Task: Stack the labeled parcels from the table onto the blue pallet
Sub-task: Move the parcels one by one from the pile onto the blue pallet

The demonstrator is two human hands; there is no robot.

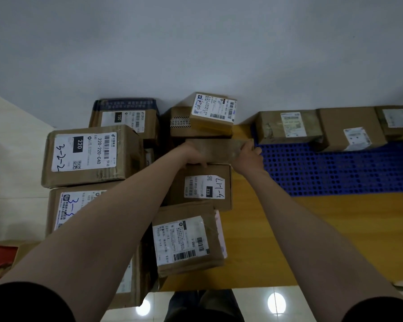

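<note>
A plain brown parcel (215,149) is held between both hands, just above a box labeled 032 (206,187). My left hand (192,154) grips its left end, and my right hand (249,155) grips its right end. The blue pallet (335,173) lies to the right on the wooden table. Three labeled parcels stand along the pallet's far edge: a taped one (289,126), a larger box (351,129) and one (398,119) cut off by the frame edge. Several more labeled parcels lie on the left of the table, among them a box marked 220 (89,154).
A white wall rises right behind the table. The wooden tabletop (312,240) shows bare in front of the pallet. A small labeled box (213,112) sits on another box behind the held parcel. The tiled floor shows below the table's near edge.
</note>
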